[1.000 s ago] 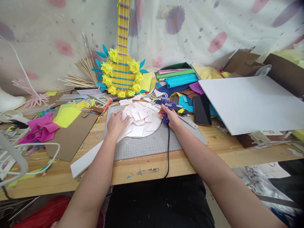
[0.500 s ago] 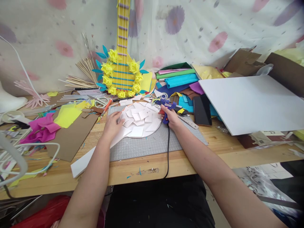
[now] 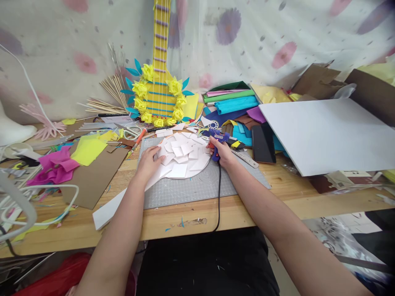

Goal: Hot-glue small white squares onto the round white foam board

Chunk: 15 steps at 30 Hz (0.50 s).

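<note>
In my right hand (image 3: 222,153) is a purple glue gun (image 3: 217,142), its black cord running down over the table edge. Its nozzle points left, over the rim of a white banjo-shaped board (image 3: 197,164). Overlapping white squares (image 3: 181,149) cover much of the board's round end, and its long neck (image 3: 109,209) reaches toward the lower left. My left hand (image 3: 150,163) rests at the left side of that round end, fingers apart and touching the white pieces. Beneath lies a grey cutting mat (image 3: 173,195).
A yellow paper guitar (image 3: 159,96) with yellow flowers stands against the curtain. Scissors (image 3: 132,133), a metal ruler (image 3: 245,158) and a black phone (image 3: 263,143) lie around the mat. At right, a large white board (image 3: 333,135) leans over stacked materials; coloured scraps (image 3: 55,167) cover the left.
My left hand has shifted very slightly over the white pieces. The glue gun stays in the same place, and the view has moved a touch.
</note>
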{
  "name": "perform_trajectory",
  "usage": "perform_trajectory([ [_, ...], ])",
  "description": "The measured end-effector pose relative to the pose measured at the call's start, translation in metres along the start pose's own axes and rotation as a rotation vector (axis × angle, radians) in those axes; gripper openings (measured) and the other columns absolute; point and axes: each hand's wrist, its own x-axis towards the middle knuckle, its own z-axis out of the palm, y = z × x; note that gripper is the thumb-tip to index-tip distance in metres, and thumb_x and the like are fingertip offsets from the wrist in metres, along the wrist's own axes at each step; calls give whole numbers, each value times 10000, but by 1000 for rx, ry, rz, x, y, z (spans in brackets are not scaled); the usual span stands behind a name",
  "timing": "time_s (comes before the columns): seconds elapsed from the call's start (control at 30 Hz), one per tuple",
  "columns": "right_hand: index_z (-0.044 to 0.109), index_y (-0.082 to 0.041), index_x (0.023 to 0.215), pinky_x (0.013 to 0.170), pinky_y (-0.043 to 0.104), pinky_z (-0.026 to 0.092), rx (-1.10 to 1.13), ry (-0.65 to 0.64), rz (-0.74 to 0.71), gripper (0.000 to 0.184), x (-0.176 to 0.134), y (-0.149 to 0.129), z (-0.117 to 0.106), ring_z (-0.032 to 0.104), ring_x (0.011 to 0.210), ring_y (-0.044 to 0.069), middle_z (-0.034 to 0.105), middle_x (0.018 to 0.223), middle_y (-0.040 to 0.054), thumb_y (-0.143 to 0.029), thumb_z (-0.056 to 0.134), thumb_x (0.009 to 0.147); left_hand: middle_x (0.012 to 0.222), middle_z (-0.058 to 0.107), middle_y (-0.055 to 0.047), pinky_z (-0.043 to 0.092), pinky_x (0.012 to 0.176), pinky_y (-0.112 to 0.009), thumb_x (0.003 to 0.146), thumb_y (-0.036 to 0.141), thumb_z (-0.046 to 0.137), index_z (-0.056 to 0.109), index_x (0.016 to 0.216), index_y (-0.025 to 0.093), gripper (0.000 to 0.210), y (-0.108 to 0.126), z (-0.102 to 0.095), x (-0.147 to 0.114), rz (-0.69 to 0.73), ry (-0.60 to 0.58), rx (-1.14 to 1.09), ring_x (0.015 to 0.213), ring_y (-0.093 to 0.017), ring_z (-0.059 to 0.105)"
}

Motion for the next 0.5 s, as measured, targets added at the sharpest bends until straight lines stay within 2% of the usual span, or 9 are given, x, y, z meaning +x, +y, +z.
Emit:
perform_trajectory([
  [0.2, 559, -189, 607, 404, 200, 365, -26, 0, -7, 483, 0, 0, -1, 392, 447, 52, 586, 580, 1, -607, 793, 554, 1324, 576, -136, 343, 1108, -398, 779, 291, 625, 661, 1187, 141, 437, 1, 0, 0, -13, -1, -10, 1246, -284, 498],
  [0.5, 553, -190, 610, 399, 199, 365, 0, -7, -15, 492, 0, 1, -1, 405, 447, 52, 597, 593, 1, -614, 796, 555, 1300, 596, -135, 333, 1112, -423, 767, 293, 644, 666, 1179, 153, 436, -2, 2, 1, 25, 21, -28, 1245, -293, 495],
])
